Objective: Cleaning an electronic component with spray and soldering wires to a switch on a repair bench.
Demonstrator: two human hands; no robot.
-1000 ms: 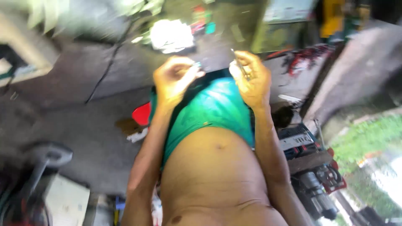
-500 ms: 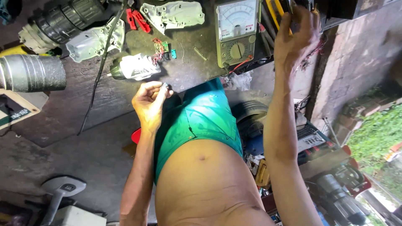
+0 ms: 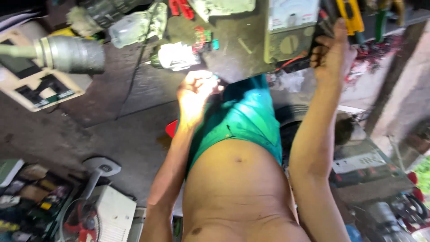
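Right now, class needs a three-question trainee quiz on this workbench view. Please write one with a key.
1. True or false: the left hand is closed into a fist.
2. Which thing lies nearest the right hand: A the analog meter, B the grey metal cylinder, C the white fan?
3. Fill in: the person's shorts are ____ in colour.

Key: 1 true; 2 A; 3 green.

Left hand [image 3: 197, 89] curls in a loose fist near a small motor [image 3: 177, 56]. Right hand [image 3: 332, 56] reaches beside an analog meter [image 3: 291, 31].
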